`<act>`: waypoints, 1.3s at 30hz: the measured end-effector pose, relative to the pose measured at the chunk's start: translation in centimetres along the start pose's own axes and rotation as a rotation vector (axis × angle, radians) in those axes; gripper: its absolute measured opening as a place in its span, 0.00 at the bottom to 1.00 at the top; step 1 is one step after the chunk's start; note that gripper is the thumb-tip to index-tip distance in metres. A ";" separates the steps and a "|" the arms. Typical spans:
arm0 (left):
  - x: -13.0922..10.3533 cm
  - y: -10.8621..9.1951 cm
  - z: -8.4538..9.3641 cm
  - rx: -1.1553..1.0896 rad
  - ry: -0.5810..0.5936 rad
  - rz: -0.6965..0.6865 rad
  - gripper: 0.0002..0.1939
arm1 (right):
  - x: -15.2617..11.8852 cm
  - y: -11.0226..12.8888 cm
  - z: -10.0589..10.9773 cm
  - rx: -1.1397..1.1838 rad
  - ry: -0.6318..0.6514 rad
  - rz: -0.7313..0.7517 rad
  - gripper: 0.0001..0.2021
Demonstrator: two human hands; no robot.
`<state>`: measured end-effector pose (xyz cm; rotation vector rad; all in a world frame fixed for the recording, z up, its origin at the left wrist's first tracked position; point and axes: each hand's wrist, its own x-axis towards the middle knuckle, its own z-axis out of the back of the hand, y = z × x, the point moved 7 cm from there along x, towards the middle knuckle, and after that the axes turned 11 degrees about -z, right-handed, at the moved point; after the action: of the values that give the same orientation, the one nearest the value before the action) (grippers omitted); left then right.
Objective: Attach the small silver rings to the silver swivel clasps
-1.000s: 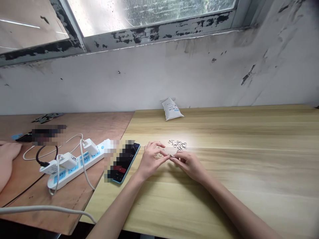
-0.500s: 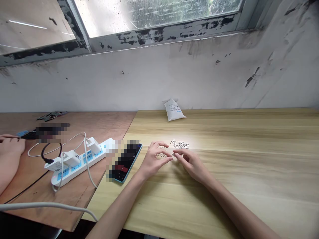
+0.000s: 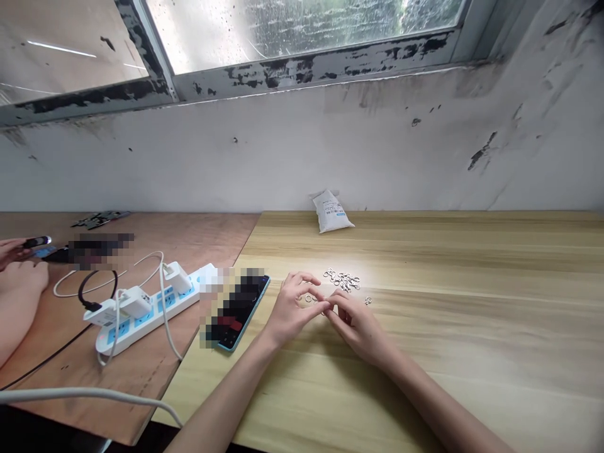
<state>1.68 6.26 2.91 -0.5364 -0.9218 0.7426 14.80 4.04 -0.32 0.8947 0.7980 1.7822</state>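
My left hand (image 3: 295, 308) has its thumb and index finger pinched together, their tips meeting those of my right hand (image 3: 353, 319). Both hands grip something at the fingertips that is too small and hidden to make out. Just beyond them lies a loose pile of silver metal clasps (image 3: 346, 281). Several small metal rings (image 3: 308, 299) lie behind my left fingers, partly covered by them. One small metal piece (image 3: 368, 301) sits apart, to the right of the pile, close to my right hand.
A phone (image 3: 243, 314) lies left of my left hand. Beyond the pile, a white plastic packet (image 3: 331, 212) rests near the wall. A white power strip (image 3: 155, 308) with chargers and cables is on the brown table (image 3: 108, 402). Another person's hands (image 3: 23, 270) are at far left.
My fingertips have come together from slightly apart. The separate metal piece now shows right of the pile. At far left, the other person's second hand has appeared with a dark, silver-tipped object.
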 end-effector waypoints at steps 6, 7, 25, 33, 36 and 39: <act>-0.2 1.1 0.0 -0.086 -0.007 0.116 0.08 | -0.2 0.6 0.6 -0.047 -0.049 0.035 0.10; -0.2 1.3 -0.1 -0.116 0.004 0.136 0.08 | -0.3 0.8 0.6 -0.051 -0.057 0.038 0.10; -0.5 -2.3 -1.8 0.522 0.252 -0.389 0.10 | 0.2 -0.5 1.0 0.025 0.162 -0.241 0.18; -0.6 -1.4 -1.9 0.493 0.301 -0.309 0.04 | -0.9 -1.0 0.4 0.100 0.392 -0.377 0.20; -0.6 -0.7 -1.3 0.409 0.346 -0.264 0.03 | 0.0 -1.5 3.2 -0.228 0.120 -0.300 0.20; -0.7 -0.6 -0.9 0.330 0.399 -0.262 0.02 | 0.4 -2.6 6.3 -0.440 -0.125 -0.324 0.12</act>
<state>2.39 5.23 2.50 -0.2502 -0.4719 0.5094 21.17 6.11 0.91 0.5427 0.4148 1.5143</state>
